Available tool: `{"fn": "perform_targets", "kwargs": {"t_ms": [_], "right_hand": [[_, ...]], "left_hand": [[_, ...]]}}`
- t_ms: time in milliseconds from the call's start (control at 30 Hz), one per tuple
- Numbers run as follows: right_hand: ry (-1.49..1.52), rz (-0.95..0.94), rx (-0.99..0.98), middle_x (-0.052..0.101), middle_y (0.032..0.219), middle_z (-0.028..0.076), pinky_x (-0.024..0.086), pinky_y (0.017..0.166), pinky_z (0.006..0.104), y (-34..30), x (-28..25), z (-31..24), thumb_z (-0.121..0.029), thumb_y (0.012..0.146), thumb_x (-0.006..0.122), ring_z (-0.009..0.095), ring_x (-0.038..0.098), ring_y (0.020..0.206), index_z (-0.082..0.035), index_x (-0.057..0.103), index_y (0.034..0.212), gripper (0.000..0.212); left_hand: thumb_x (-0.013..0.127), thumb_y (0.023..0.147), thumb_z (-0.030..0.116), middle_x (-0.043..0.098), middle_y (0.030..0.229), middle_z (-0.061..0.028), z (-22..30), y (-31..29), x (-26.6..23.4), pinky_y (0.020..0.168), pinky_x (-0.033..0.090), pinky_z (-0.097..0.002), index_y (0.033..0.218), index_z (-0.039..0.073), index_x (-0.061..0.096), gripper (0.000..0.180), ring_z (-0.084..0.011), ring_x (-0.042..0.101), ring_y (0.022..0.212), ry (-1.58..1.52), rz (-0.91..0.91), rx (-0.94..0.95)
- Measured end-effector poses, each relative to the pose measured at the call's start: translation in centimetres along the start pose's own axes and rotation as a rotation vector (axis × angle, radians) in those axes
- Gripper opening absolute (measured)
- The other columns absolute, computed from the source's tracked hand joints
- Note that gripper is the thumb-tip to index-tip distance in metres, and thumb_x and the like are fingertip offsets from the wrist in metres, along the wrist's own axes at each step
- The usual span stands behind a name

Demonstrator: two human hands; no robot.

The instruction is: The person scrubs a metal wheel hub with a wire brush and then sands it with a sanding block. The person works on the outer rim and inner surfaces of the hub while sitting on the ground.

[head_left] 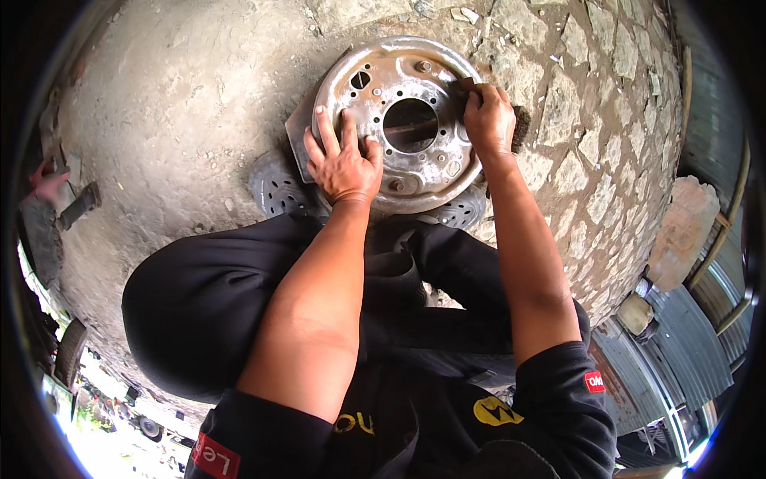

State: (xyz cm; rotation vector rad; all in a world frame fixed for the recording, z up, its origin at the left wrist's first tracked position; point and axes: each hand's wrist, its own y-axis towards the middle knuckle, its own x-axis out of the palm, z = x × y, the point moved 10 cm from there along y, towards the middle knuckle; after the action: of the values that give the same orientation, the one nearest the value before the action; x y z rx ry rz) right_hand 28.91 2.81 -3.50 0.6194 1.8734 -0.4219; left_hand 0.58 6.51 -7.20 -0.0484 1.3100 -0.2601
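A round metal plate with a raised rim, like a brake backing plate (411, 172), lies between my feet. Bare silvery metal, rusty patches, a large centre hole, small bolt holes and bolts mark its face. My left hand (345, 164) rests on its left side, fingers spread flat over the rim and face. At the upper right of the plate, the fingers of my right hand (488, 120) are closed on a small dark brown piece (466, 84), which looks like folded sandpaper, pressed to the metal. A dark bristly brush (521, 130) shows partly behind my right wrist.
My dark perforated shoes (275, 188) flank the plate. A flat board or sheet (300, 132) sticks out under its left side. Stones set in the ground (602, 144) lie to the right, with corrugated metal sheets (682, 331) beyond. A tyre (70, 351) stands far left.
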Motion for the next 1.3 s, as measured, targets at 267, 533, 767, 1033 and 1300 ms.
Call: {"fn": "perform_targets", "kwargs": {"t_ms": [267,533,767,1033,1300], "right_hand": [[-0.018,-0.008,0.028,0.07,0.101,0.021,0.055,0.086,0.0517,-0.3,-0.3,0.7,-0.02,0.094,0.062,0.043,0.069,0.094,-0.006,0.073,0.1,0.019],[-0.002,-0.027,0.038,0.069,0.101,0.021,0.053,0.087,0.0531,-1.2,0.2,1.6,-0.019,0.094,0.062,0.044,0.067,0.097,-0.006,0.072,0.102,0.019],[0.03,0.016,-0.012,0.069,0.106,0.022,0.052,0.09,0.0502,-1.2,-0.3,0.6,-0.028,0.099,0.065,0.043,0.066,0.103,-0.007,0.07,0.116,0.028],[0.083,0.164,-0.1,0.067,0.093,0.017,0.053,0.079,0.0479,-1.9,-0.1,1.1,-0.019,0.096,0.069,0.04,0.065,0.088,-0.008,0.073,0.1,0.012],[0.153,0.171,-0.194,0.065,0.09,0.016,0.054,0.073,0.0471,0.6,0.5,-0.1,-0.012,0.094,0.07,0.04,0.065,0.084,-0.011,0.072,0.1,0.007]], "left_hand": [[0.058,0.093,0.046,0.023,0.171,-0.0102,0.0,0.0,-0.1,0.119,0.032,-0.0547,0.152,0.025,0.055,0.062,-0.0452,0.033,0.143,-0.036,0.009,0.006],[0.059,0.092,0.046,0.024,0.171,-0.0107,0.0,-0.2,0.0,0.12,0.027,-0.0589,0.152,0.024,0.054,0.064,-0.0464,0.032,0.144,-0.029,0.037,0.021],[0.053,0.097,0.053,0.012,0.173,-0.0213,3.2,0.3,1.0,0.121,-0.001,-0.0703,0.165,0.015,0.028,0.081,-0.0419,0.001,0.16,0.207,-0.08,0.241],[0.084,0.065,0.075,-0.024,0.165,-0.035,6.9,-1.6,3.0,0.118,-0.005,-0.0731,0.169,0.019,-0.004,0.147,-0.0536,-0.026,0.151,0.414,-0.898,0.295],[0.09,0.059,0.07,-0.023,0.167,-0.0324,7.0,-1.7,3.5,0.116,-0.002,-0.0768,0.168,0.024,-0.005,0.153,-0.0555,-0.024,0.151,0.508,-0.994,0.252]]}}
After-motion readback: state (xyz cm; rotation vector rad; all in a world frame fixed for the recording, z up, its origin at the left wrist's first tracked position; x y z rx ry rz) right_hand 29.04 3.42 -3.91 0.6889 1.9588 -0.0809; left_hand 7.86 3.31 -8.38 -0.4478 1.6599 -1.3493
